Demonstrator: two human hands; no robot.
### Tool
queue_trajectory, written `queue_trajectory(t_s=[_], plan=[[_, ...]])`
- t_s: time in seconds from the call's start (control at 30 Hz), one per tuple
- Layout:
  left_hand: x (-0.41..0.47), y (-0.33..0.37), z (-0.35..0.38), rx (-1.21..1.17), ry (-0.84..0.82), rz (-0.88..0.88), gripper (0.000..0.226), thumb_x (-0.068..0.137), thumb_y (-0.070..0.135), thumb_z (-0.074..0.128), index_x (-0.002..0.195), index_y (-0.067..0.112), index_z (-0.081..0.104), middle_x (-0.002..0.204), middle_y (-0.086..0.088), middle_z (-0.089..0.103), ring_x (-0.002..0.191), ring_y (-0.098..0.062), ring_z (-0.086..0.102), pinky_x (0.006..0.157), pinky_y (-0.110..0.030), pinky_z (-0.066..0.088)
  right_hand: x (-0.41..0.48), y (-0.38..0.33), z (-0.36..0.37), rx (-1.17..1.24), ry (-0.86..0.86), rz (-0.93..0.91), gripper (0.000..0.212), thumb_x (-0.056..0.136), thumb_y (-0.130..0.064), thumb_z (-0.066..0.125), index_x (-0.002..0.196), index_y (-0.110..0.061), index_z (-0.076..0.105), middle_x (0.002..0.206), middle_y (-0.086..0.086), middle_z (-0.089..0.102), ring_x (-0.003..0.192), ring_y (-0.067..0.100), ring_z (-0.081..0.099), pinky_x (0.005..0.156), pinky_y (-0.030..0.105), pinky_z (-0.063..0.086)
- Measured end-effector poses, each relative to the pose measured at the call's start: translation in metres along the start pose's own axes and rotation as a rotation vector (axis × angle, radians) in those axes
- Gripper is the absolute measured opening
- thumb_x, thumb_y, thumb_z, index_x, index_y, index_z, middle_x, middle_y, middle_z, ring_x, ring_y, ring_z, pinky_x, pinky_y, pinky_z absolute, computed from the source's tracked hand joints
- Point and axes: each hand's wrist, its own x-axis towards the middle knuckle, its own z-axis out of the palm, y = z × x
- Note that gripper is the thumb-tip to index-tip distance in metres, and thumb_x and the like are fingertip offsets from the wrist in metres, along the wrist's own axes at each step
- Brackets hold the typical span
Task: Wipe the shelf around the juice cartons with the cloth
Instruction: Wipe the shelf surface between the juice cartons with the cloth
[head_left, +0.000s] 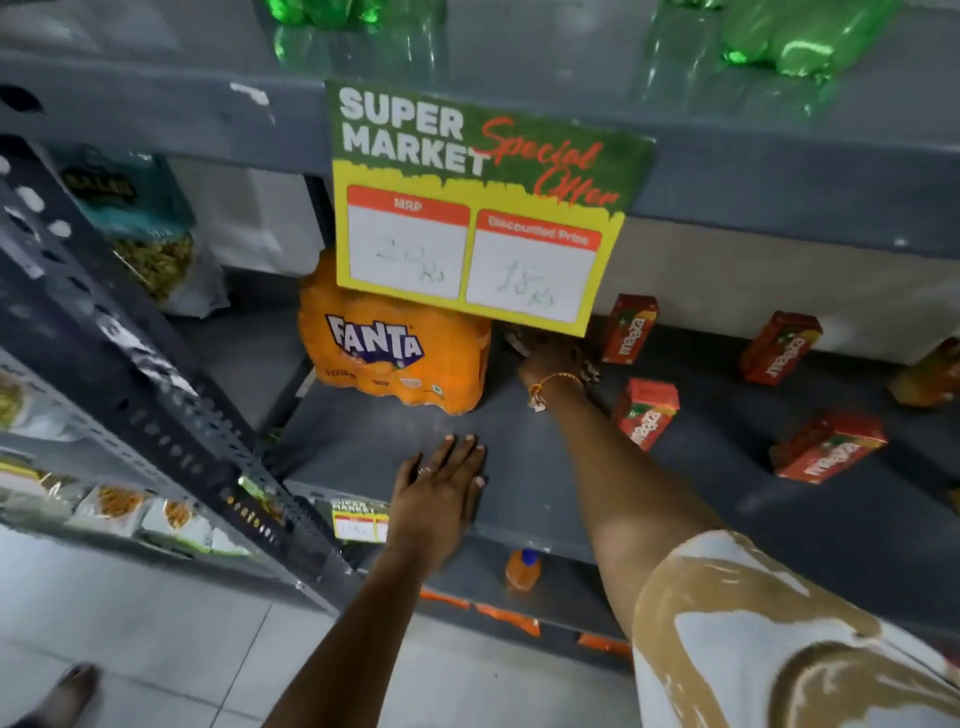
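Note:
Several red juice cartons stand scattered on the grey shelf: one at the back, one nearer, two more to the right. My right hand reaches deep to the back of the shelf, just left of the back carton and partly under the hanging offer sign. A checked cloth peeks out beneath that hand, mostly hidden. My left hand rests flat, fingers spread, on the shelf's front edge and holds nothing.
An orange Fanta multipack sits left of my right hand. A yellow-green offer sign hangs from the shelf above, which holds green bottles. A perforated upright stands at left. Snack packs fill the left rack; a small orange bottle is below.

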Motion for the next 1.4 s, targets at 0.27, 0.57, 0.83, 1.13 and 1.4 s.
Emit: queue_trajectory(t_s=[0.27, 0.57, 0.83, 1.13, 1.4], plan=[[-0.003, 0.002, 0.000, -0.102, -0.033, -0.093, 0.056, 0.091, 0.033, 0.022, 0.140, 0.008, 0.024, 0.142, -0.019, 0.042, 0.134, -0.029, 0.034, 0.106, -0.047, 0.030, -0.099, -0.008, 0.033, 0.083, -0.092, -0.068, 0.066, 0.085, -0.013, 0.051, 0.146, -0.027, 0.028, 0.160, 0.001, 0.018, 0.147, 0.029, 0.010, 0.122, 0.047, 0.008], [-0.003, 0.002, -0.026, -0.414, -0.123, -0.106, 0.049, 0.090, 0.016, 0.034, 0.138, 0.009, 0.035, 0.148, -0.019, 0.032, 0.136, -0.036, 0.028, 0.110, -0.043, 0.024, -0.214, 0.019, 0.018, 0.277, -0.154, -0.281, 0.066, 0.074, 0.009, 0.049, 0.132, -0.022, 0.055, 0.147, 0.004, 0.045, 0.139, 0.029, 0.033, 0.118, 0.040, 0.025], [-0.011, -0.010, -0.022, -0.104, -0.123, 0.018, 0.059, 0.089, 0.009, 0.044, 0.143, 0.020, 0.022, 0.154, -0.003, 0.022, 0.142, -0.021, 0.016, 0.114, -0.042, 0.013, -0.236, 0.034, -0.014, 0.349, -0.116, -0.319, 0.067, 0.076, 0.020, 0.043, 0.131, -0.017, 0.056, 0.148, 0.001, 0.045, 0.141, 0.015, 0.033, 0.120, 0.021, 0.014], [-0.037, -0.080, -0.024, -0.093, -0.098, -0.198, 0.069, 0.083, 0.053, 0.000, 0.144, 0.023, 0.018, 0.155, 0.002, 0.017, 0.143, -0.014, 0.008, 0.115, -0.041, 0.006, -0.181, -0.031, 0.028, 0.055, -0.035, 0.081, 0.070, 0.088, -0.013, 0.047, 0.149, -0.025, 0.016, 0.161, 0.007, 0.009, 0.148, 0.033, 0.003, 0.121, 0.049, 0.006], [-0.039, -0.105, -0.020, -0.136, 0.034, -0.231, 0.067, 0.086, 0.046, 0.006, 0.140, 0.017, 0.033, 0.149, -0.004, 0.034, 0.140, -0.018, 0.023, 0.113, -0.041, 0.018, -0.177, -0.087, 0.053, 0.031, -0.078, -0.064, 0.069, 0.088, -0.009, 0.046, 0.149, -0.027, 0.019, 0.161, 0.004, 0.014, 0.148, 0.028, 0.008, 0.123, 0.044, 0.008]])
